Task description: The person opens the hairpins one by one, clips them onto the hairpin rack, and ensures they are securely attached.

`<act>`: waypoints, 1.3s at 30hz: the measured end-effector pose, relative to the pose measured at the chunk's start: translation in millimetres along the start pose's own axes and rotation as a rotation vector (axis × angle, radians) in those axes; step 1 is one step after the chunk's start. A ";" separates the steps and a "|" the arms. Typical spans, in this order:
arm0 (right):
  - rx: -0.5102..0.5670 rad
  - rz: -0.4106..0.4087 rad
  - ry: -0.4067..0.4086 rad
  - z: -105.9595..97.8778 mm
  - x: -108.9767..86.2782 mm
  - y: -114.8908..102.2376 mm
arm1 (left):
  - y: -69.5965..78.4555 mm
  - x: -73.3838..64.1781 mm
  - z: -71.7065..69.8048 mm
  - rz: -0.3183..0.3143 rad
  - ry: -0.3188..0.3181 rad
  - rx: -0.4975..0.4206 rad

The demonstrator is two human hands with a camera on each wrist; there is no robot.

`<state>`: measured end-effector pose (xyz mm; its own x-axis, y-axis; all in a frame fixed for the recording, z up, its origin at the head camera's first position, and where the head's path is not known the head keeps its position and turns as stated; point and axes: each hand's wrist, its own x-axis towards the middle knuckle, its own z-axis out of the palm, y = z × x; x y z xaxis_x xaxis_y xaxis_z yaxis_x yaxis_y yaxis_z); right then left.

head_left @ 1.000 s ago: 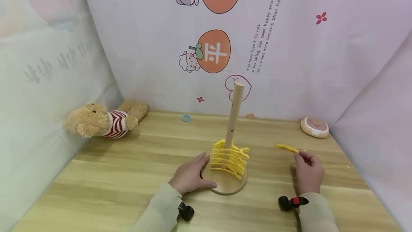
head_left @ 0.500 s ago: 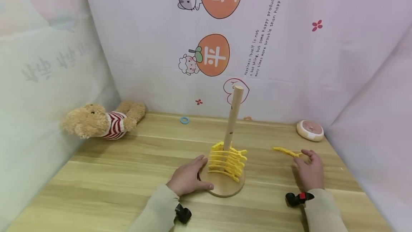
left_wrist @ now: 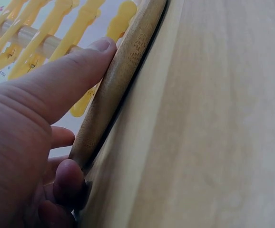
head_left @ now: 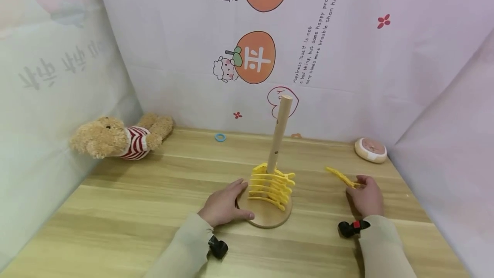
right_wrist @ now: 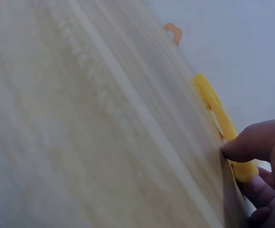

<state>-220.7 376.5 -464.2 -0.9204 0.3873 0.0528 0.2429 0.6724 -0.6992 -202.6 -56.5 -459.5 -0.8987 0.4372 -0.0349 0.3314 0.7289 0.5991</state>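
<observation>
My left hand (head_left: 224, 204) holds the round base (head_left: 266, 220) of a wooden stand at its left edge; in the left wrist view the thumb lies along the rim and other fingers curl at its edge. An upright pole (head_left: 279, 134) rises from the base. Several yellow hair clips (head_left: 270, 188) are stacked around its lower part, their forked ends pointing right. Off to the right, my right hand (head_left: 367, 196) pinches one end of a single yellow hair clip (right_wrist: 218, 111) between thumb and fingers, low over the table. Its other end points away to the left.
A plush bear (head_left: 115, 138) in a striped shirt lies at the back left. A small blue ring (head_left: 220, 137) rests near the back edge. At the back right sits a rounded cream-and-pink object (head_left: 371, 149). Printed cloth walls (head_left: 185, 85) enclose the wooden table (head_left: 135, 209).
The right hand's fingers spread a little, then closed again on the clip's near end. The clip has turned to a steeper slant. The left hand stays on the base.
</observation>
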 end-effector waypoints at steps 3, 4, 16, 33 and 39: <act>0.010 0.034 -0.012 2.3 1.5 -1.3 | -2.0 -0.5 -4.3 -0.006 -0.005 -0.004; 0.014 0.043 -0.018 3.6 1.9 -1.4 | -3.0 -1.3 -5.1 -0.009 -0.003 -0.005; -0.085 0.050 0.050 -8.7 2.1 7.5 | 3.7 -0.1 0.6 0.010 0.013 -0.009; -0.088 0.084 0.033 -27.9 -7.1 14.2 | 3.4 0.1 -2.9 0.015 0.020 0.003; 0.127 0.107 0.143 -26.8 -13.9 5.5 | 3.1 0.0 0.4 0.009 0.022 -0.003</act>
<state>-198.4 391.7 -449.7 -0.8366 0.5436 0.0678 0.2878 0.5415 -0.7899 -201.4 -54.1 -457.9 -0.9018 0.4319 -0.0116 0.3388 0.7234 0.6016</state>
